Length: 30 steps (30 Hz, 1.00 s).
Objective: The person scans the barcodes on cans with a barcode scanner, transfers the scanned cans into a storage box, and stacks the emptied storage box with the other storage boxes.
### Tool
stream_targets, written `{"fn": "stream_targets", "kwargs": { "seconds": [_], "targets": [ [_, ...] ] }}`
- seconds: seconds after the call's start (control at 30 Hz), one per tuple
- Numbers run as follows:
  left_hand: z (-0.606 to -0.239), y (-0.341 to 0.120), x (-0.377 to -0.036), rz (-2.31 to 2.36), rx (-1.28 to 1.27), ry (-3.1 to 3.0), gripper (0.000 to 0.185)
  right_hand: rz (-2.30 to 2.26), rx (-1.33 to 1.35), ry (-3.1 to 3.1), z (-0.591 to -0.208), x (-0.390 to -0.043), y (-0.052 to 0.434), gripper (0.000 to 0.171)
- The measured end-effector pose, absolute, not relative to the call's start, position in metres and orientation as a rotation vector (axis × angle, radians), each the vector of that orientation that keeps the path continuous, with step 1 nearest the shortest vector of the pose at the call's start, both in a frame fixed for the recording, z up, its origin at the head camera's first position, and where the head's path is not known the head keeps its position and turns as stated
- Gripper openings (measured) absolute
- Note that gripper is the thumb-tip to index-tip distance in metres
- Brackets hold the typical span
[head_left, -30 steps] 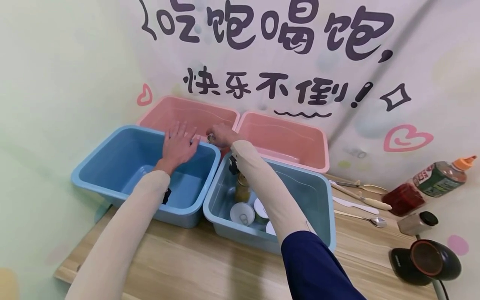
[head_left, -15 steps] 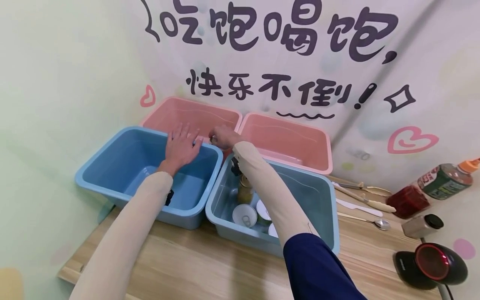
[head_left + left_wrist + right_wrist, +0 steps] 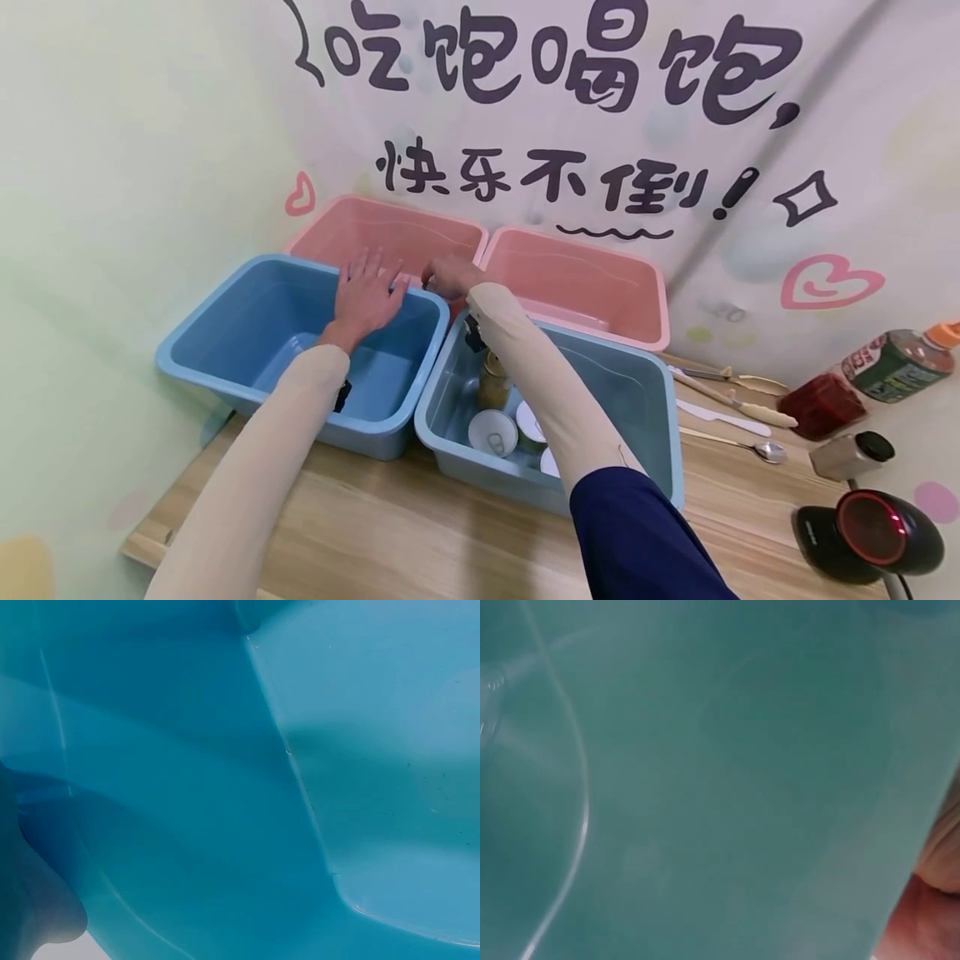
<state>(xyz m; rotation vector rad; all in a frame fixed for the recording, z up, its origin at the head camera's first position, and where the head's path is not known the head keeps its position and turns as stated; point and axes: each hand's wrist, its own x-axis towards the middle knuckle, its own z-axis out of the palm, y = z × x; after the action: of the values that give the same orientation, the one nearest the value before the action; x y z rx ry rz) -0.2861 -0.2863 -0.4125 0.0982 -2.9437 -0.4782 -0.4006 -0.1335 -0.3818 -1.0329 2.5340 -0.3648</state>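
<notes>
My left hand [image 3: 367, 296] lies flat with fingers spread over the far rim of the left blue bin [image 3: 225, 379]; its thumb side shows at the lower left of the left wrist view. My right hand [image 3: 452, 277] reaches down into the left pink bin [image 3: 408, 218], fingers curled. Only a sliver of a small shiny thing shows at its fingertips; I cannot tell its kind. Below the right forearm is the right blue bin [image 3: 622, 417], holding a glass jar [image 3: 494, 382] and several cans, one a pull-tab can [image 3: 492, 433].
A second pink bin [image 3: 577, 275] stands at the back right. Tongs, a white knife [image 3: 723, 417] and a spoon [image 3: 767, 452] lie right of the bins. Beyond are a red jar [image 3: 821, 404], a sauce bottle [image 3: 896, 367], a shaker [image 3: 851, 456] and a black device [image 3: 870, 533].
The view has shifted slightly, so everything sits a little further right. My right hand has sunk a bit lower, and the shiny thing at its fingers is now mostly hidden. The left hand stays put.
</notes>
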Motion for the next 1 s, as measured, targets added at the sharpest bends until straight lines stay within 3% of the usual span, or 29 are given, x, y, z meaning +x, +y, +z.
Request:
{"fn": "stream_targets", "kwargs": {
  "seconds": [0.3,0.63,1.0],
  "targets": [
    [-0.411,-0.281,-0.29,-0.48,0.076,-2.945,0.061,-0.449,-1.079,2.561,-0.378,-0.4,-0.12,0.036],
    [-0.411,-0.281,-0.287,-0.502,0.063,-2.917,0.057,-0.686,-1.183,2.551,-0.356,-0.394,-0.103,0.052],
    [-0.412,-0.283,-0.285,-0.533,0.058,-2.909,0.058,-0.685,-1.307,2.54,-0.328,-0.361,-0.06,0.057]
  ]
}}
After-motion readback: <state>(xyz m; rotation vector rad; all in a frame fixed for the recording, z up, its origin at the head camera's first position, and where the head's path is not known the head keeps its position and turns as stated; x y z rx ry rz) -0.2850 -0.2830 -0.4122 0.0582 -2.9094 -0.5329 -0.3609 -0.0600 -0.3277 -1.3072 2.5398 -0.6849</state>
